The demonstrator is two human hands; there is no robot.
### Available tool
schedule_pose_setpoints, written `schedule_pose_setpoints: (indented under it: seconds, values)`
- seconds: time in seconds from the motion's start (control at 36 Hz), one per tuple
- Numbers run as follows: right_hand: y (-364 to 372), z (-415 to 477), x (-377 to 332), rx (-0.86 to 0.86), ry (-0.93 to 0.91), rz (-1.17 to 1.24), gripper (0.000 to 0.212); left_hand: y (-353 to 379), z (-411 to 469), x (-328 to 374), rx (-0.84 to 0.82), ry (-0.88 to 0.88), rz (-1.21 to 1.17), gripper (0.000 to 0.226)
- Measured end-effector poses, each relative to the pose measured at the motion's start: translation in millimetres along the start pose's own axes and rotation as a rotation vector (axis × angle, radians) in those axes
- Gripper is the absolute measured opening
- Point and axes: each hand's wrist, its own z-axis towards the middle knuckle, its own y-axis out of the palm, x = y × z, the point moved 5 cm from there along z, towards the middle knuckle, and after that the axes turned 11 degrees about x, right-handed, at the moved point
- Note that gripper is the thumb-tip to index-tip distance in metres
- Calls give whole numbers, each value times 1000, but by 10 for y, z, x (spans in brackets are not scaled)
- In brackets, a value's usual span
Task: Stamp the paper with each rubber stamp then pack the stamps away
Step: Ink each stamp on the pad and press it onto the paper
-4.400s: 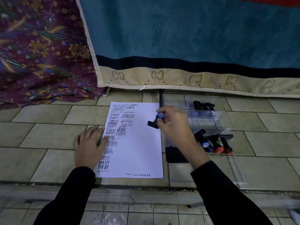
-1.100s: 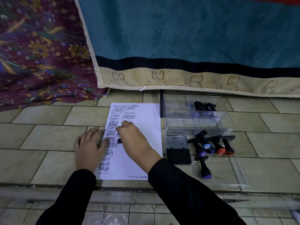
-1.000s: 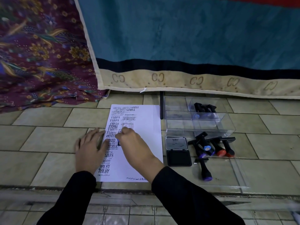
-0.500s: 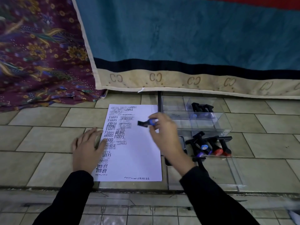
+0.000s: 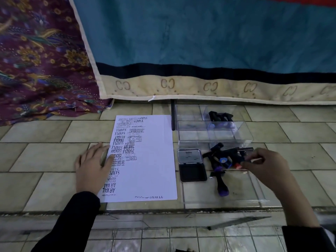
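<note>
The white paper [image 5: 154,170] lies on the tiled floor with many black stamp marks down its left half. My left hand [image 5: 92,166] rests flat on its left edge. Right of the paper a pile of black-handled rubber stamps lies on a clear lid [image 5: 245,194], among them a blue-capped stamp [image 5: 222,160] and a red-capped stamp [image 5: 237,166]. A purple-capped stamp [image 5: 221,185] lies apart, nearer me. My right hand [image 5: 267,166] is at the pile's right side, its fingertips curled and pinching a stamp beside the red-capped one.
An open black ink pad [image 5: 192,172] sits between the paper and the pile. Behind stands a clear plastic box [image 5: 214,135] with a few stamps [image 5: 220,116] in its far compartment. A black pen [image 5: 172,115] lies by it. Hanging fabric closes the far side.
My right hand pressed the blue-capped stamp on the paper, lifted it and carried it right to the pile, where it now lies. A fresh mark shows on the paper. My left hand stayed put.
</note>
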Motion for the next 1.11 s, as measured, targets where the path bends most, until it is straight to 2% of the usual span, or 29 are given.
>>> schedule_pose_setpoints:
  seconds: [0.31,0.39,0.44,0.61,0.67,0.75,0.86,0.97,1.11]
  values:
    - [172,-193,212,-339,164,-169,20,-26,-8,33,11,1,0,47]
    - [243,-234,158,-389,159,-192,16,-7,-1,22,11,5,4,36]
    - [290,-250,137,-402,153,-199,17,10,0,7,12,0,15,31]
    - [367,-256,135,-390,162,-235,22,10,-1,-4,15,5,14,36]
    - [373,-247,138,-372,146,-268,21,3,-3,1,13,10,9,40]
    - [373,-248,123,-366,129,-307,18,8,-5,-2,19,19,12,35]
    - [346,-274,82,-368,113,-332,23,8,-1,-2,13,5,13,47]
    - [316,-296,33,-377,88,-386,20,18,-3,-15,10,9,13,49]
    - [273,-258,23,-353,66,-363,31,33,4,-35,6,7,8,48]
